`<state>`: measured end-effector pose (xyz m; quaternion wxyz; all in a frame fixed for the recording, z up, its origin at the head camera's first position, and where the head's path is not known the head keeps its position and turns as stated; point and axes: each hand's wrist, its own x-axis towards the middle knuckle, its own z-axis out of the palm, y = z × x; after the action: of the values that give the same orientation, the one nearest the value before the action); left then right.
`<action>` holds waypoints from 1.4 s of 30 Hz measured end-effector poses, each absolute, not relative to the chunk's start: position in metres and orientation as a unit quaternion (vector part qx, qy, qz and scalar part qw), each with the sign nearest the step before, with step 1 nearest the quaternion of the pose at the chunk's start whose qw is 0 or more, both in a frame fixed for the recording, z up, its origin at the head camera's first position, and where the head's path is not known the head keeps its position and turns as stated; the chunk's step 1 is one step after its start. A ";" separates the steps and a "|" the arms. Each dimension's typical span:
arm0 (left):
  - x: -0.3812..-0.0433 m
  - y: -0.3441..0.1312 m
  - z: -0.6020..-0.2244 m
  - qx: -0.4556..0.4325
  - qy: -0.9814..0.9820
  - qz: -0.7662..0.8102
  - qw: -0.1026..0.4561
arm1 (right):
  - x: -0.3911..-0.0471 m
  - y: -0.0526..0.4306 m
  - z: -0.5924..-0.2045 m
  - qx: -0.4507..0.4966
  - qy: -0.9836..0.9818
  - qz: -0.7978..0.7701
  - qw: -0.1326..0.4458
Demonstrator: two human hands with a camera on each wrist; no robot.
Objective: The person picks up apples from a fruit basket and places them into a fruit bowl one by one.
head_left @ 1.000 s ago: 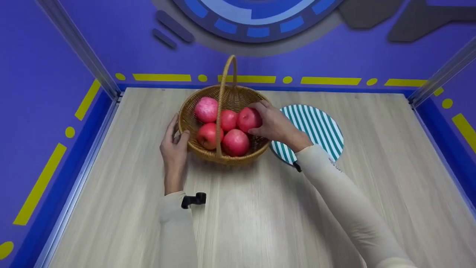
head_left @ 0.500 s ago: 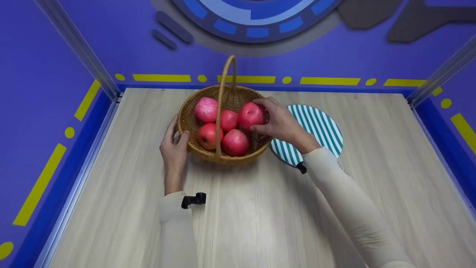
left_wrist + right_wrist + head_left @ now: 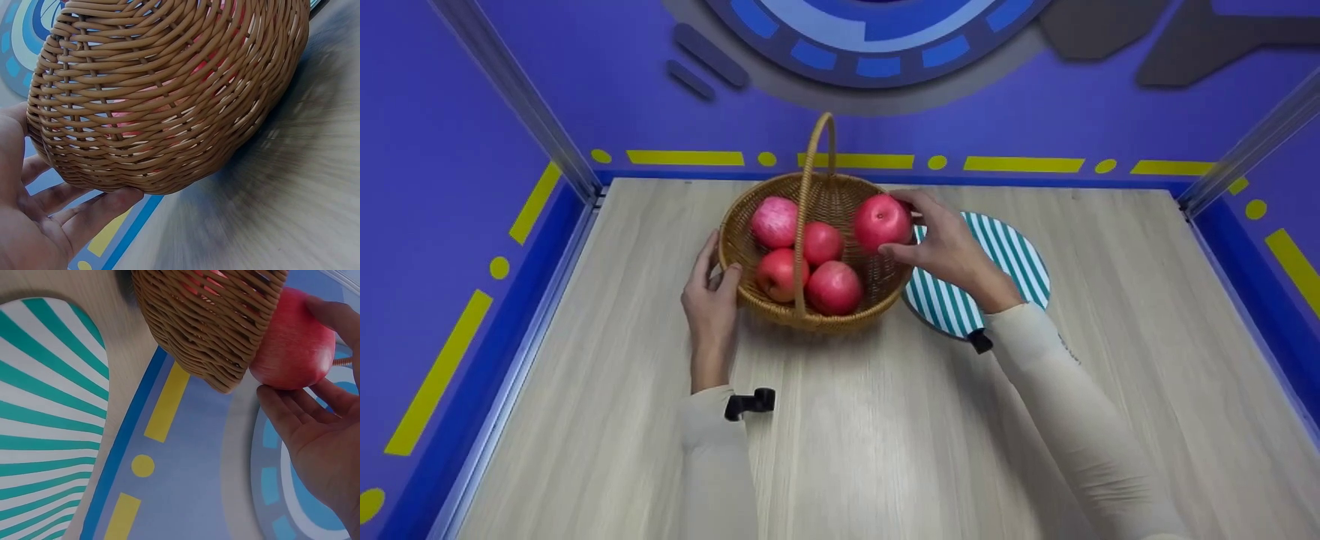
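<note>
A brown wicker basket (image 3: 855, 322) with an arched handle stands on the table and holds several red apples. At its left side my left hand (image 3: 711, 300) grips the rim, the thumb over the edge. In the left wrist view, fingers (image 3: 107, 211) of that hand lie against the woven wall. My right hand (image 3: 949, 244) holds one red apple (image 3: 880, 223) between thumb and fingers, raised at the basket's right rim. In the right wrist view this apple (image 3: 295, 343) shows just past the basket's edge. A pink mottled apple (image 3: 775, 222) lies at the back left inside.
A round plate-like disc (image 3: 1012, 255) with green and white stripes lies right of the basket, partly under my right forearm. The wooden table (image 3: 840, 435) is enclosed by blue walls (image 3: 630, 112) with yellow markings at the back and sides.
My right hand has lifted the apple from among the others and moved it right, toward the rim. My left hand and the basket have stayed in place.
</note>
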<state>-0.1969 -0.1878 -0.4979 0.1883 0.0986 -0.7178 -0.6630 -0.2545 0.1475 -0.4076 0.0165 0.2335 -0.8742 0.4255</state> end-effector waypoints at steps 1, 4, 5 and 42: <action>-0.197 -0.188 -0.498 0.099 -0.718 -0.663 0.188 | -0.254 0.149 -0.407 0.231 -0.873 0.429 0.018; -0.197 -0.188 -0.499 0.101 -0.720 -0.661 0.186 | -0.254 0.153 -0.406 0.229 -0.870 0.436 0.026; -0.197 -0.188 -0.499 0.101 -0.721 -0.660 0.186 | -0.253 0.154 -0.405 0.227 -0.870 0.436 0.029; -0.196 -0.187 -0.499 0.086 -0.713 -0.668 0.197 | -0.281 0.212 -0.434 0.120 -0.854 0.485 0.149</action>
<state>-0.1962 -0.1874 -0.4989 0.1966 0.0862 -0.7128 -0.6677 -0.2813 0.2122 -0.4338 0.1490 0.1195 -0.8536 0.4847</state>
